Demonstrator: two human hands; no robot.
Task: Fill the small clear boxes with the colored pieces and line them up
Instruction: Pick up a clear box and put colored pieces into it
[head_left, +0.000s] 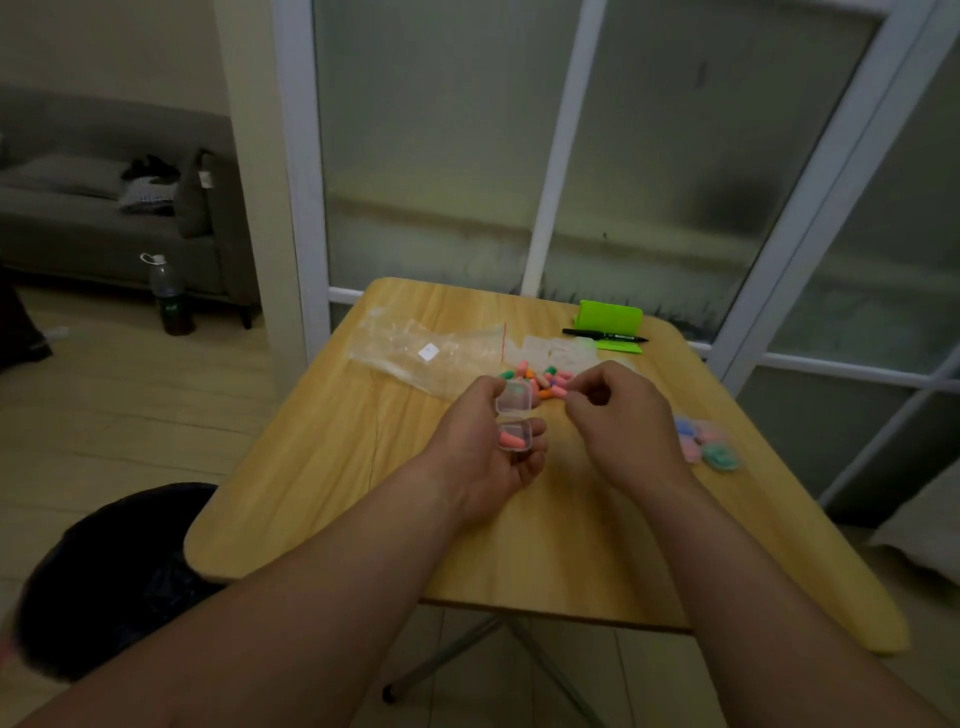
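Holding a small clear box (514, 420) in your left hand (478, 441), fingers curled round it, lid hinged up toward the far side. One pink piece (511, 441) lies in the box's lower half. Box is off the table (337, 493), above its middle.

Your right hand (621, 415) hangs just right of the box, fingers curled in, thumb and forefinger tips together. Can't tell if you pinch a piece there; too blurred.

Loose pile of colored pieces (540, 378) sits on the table just beyond both hands: pink, orange, green. Empty clear boxes (558, 351) lie just behind the pile. A clear zip bag (415, 348) lies flat far left of the pile, touching it. Filled boxes (706, 444), blue, pink and teal inside, cluster on the right side, just beside your right wrist.

Far right: black marker (605, 335) lying across a green holder (610, 316). A bottle (169, 296) stands on the floor at left, in front of a grey sofa (78, 218). A dark bin (104, 571) sits near left.
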